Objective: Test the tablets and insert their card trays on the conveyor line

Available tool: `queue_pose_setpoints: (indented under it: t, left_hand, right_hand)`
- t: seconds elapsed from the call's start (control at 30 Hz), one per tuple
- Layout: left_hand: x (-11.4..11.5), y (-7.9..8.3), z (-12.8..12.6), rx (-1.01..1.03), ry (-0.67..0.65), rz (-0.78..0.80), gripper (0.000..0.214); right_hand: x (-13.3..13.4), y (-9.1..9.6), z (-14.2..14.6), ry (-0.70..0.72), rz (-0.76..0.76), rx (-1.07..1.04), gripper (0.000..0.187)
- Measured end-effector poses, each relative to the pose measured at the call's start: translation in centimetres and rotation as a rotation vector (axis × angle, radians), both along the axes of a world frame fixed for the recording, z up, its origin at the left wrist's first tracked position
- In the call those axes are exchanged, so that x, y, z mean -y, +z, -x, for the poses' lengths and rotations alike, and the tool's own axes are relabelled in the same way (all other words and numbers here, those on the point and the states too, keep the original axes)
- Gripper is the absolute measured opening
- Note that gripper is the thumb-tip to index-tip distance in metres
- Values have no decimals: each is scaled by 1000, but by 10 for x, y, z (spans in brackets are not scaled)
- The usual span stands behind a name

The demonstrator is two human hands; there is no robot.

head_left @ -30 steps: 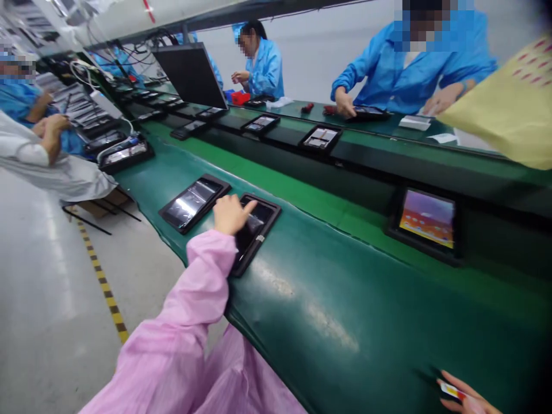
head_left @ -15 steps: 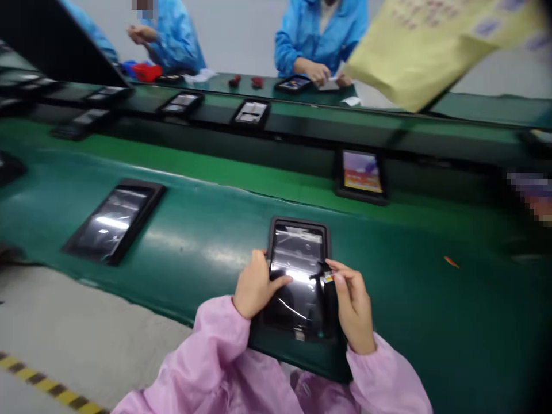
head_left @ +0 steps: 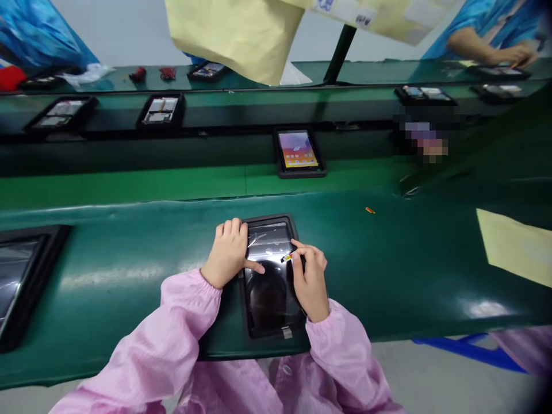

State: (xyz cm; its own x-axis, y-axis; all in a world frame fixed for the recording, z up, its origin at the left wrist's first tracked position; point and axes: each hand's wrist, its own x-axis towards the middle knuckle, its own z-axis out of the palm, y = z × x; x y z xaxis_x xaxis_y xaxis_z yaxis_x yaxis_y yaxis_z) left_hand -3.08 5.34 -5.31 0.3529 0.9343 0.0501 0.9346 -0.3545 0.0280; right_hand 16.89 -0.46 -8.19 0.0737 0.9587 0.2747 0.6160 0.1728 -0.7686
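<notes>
A black-framed tablet (head_left: 269, 299) lies on the green conveyor belt (head_left: 388, 270) directly in front of me, its glossy dark screen reflecting light. My left hand (head_left: 227, 253) rests on the tablet's left edge, with the index finger stretched over the screen. My right hand (head_left: 311, 280) pinches a small colourful label (head_left: 288, 257) between thumb and fingers, just above the screen's right side. Pink sleeves cover both my forearms.
Another black-framed tablet (head_left: 17, 282) lies on the belt to the left. A lit tablet (head_left: 298, 150) and several others sit on the dark rail beyond. A yellow paper sheet (head_left: 233, 34) hangs overhead. A co-worker's hand (head_left: 513, 54) works at top right.
My right hand has come in from the lower right with the label and now sits over the tablet. The view has swung from the left to face the tablet squarely.
</notes>
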Motion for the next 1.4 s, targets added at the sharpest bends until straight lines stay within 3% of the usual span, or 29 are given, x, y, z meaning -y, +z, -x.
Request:
queue_pose_setpoints:
  t: [0.1, 0.23, 0.47, 0.6, 0.8, 0.97, 1.1, 1.2, 1.33, 1.4]
  left_hand:
    - [-8, 2, -3, -58, 3, 44, 105]
    - [-11, 3, -1, 17, -6, 5, 110]
    - [3, 12, 1, 353, -81, -11, 115]
    - [13, 17, -2, 410, -55, -31, 116]
    - [21, 21, -1, 492, 7, 3, 120]
    - [27, 45, -5, 520, 17, -13, 116]
    - [26, 74, -5, 494, -8, -121, 114]
    - [22, 95, 0, 515, -84, -147, 100]
    - [16, 116, 5, 687, -298, -149, 50]
    - [14, 122, 1, 780, -343, -172, 30]
  right_hand:
    - [1, -2, 1, -12, 12, -39, 13]
    - [0, -3, -3, -37, 31, -176, 17]
    - [10, 2, -1, -27, -39, -282, 10]
    - [17, 3, -1, 9, -48, -379, 9]
    - [20, 4, -5, 78, 57, -638, 17]
    - [20, 14, 0, 117, -21, -969, 18]
    - [12, 27, 5, 185, -171, -1012, 16]
    - [4, 34, 6, 238, -220, -993, 13]
    - [-2, 43, -7, 265, -258, -935, 11]
    - [-5, 53, -18, 251, -333, -875, 9]
